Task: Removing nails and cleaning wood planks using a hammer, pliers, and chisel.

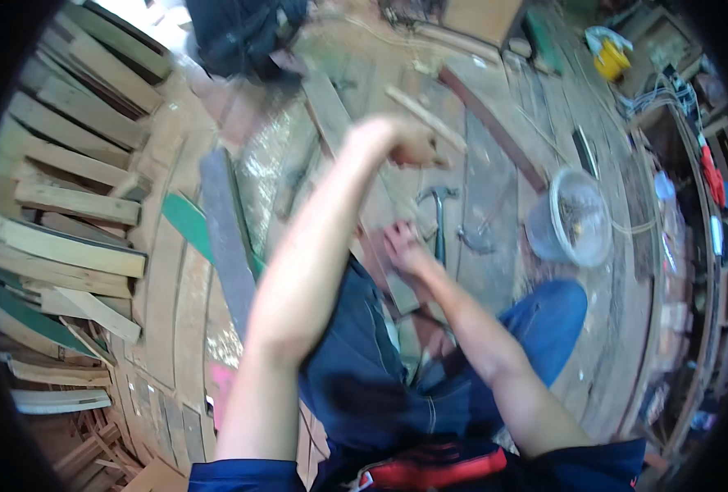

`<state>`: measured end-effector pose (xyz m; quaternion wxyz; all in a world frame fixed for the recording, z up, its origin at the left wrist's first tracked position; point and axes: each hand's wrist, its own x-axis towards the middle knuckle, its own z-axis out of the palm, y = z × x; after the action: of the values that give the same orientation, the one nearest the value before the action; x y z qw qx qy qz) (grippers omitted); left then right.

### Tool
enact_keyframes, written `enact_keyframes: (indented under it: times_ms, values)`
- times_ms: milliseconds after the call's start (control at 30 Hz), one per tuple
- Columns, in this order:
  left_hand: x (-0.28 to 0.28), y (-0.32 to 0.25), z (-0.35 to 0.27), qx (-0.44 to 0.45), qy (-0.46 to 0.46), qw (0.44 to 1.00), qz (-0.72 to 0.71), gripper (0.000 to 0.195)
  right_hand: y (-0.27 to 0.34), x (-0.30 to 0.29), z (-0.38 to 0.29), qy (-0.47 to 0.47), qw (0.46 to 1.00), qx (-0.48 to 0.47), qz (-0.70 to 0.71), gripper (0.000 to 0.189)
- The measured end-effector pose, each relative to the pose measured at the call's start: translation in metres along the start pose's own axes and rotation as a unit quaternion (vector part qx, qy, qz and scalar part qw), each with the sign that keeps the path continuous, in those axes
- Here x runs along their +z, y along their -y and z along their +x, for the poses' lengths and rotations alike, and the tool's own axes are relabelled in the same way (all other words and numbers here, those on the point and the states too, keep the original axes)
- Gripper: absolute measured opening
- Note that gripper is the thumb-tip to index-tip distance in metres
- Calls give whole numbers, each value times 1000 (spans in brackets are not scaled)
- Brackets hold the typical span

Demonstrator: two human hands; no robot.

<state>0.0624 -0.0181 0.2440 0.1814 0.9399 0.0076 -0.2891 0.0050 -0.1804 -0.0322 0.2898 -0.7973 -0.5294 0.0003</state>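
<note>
My left hand (416, 147) is raised over the floor in front of me, bent at the wrist and blurred. Its fingers point right, close to a narrow wooden strip (428, 120), and I cannot tell whether anything is in them. Lower down, my right hand (404, 246) has curled fingers at a long wooden board (403, 292) that runs away between my legs. Whether it grips something is unclear. Just right of that hand lies a claw hammer (440, 218) with a dark handle. A second, blurred hammer-like tool (478, 240) is beside it.
A whitish plastic bucket (539, 227) with small debris inside stands by my right knee. Beyond it lies a reddish-brown beam (493, 126). Left are a grey plank (225, 227), a green board (185, 224) and stacked lumber (81, 206). A person in dark clothing (247, 37) is ahead.
</note>
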Motion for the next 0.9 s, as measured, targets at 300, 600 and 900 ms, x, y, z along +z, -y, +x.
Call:
enact_keyframes:
  times_ms: [300,600,900]
  values:
    - [1,6,-14,-16,28,998,-48,72,10,-5,2,23,999,-33,-9,22]
    - [0,8,-24,-35,6,998,-49,71,16,1,11,79,994,37,-70,31]
    - [2,7,-32,-36,8,998,-55,70,27,30,13,20,986,81,-142,24]
